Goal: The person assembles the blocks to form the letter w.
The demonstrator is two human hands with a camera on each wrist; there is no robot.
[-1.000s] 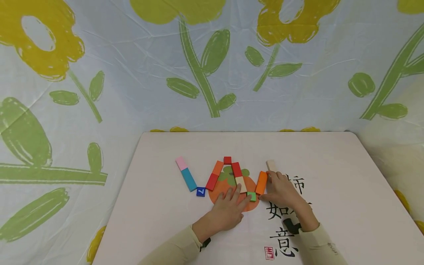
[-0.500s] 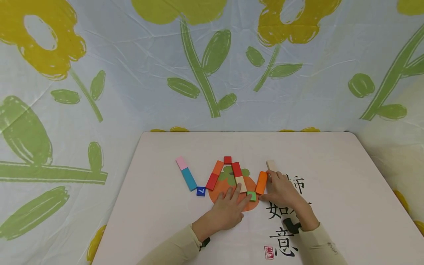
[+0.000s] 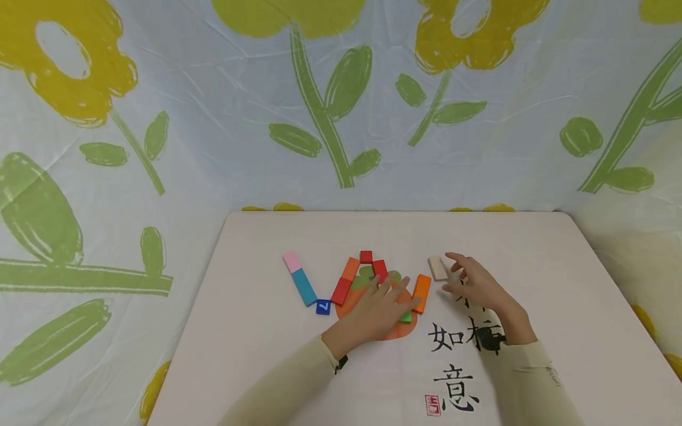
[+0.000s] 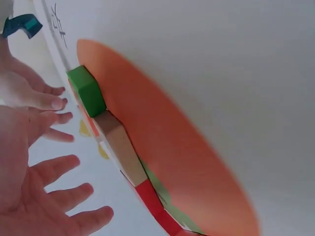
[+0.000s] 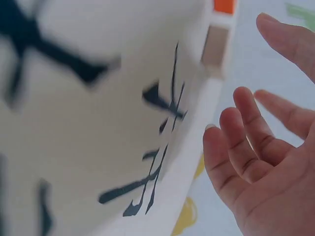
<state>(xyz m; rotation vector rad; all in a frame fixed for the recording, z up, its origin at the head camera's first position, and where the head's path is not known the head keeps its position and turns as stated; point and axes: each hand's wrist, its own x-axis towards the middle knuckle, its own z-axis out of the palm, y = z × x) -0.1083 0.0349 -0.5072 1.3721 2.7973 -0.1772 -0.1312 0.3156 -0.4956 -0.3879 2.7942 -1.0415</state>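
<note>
A zigzag line of coloured blocks lies on the table. My left hand [image 3: 375,310] spreads its fingers over the right part of the line, above the green block [image 3: 406,317] and the lower end of a red block [image 3: 380,270]. It hides a plain wooden block [image 4: 120,147], which shows in the left wrist view. One finger reaches to the edge of the orange block [image 3: 421,294]. My right hand [image 3: 479,287] is just right of a loose beige block [image 3: 438,268], thumb and fingers apart with nothing between them.
Farther left in the line are a pink block [image 3: 291,261], a long blue block [image 3: 304,288], a dark blue cube [image 3: 322,307] marked 7, and several red and orange blocks. The pale tabletop [image 3: 256,367] bears an orange fruit print and black characters [image 3: 457,387].
My right hand has left the orange block and moved right and away, beside the beige block. My left hand has shifted rightward, its fingers now reaching toward the orange block.
</note>
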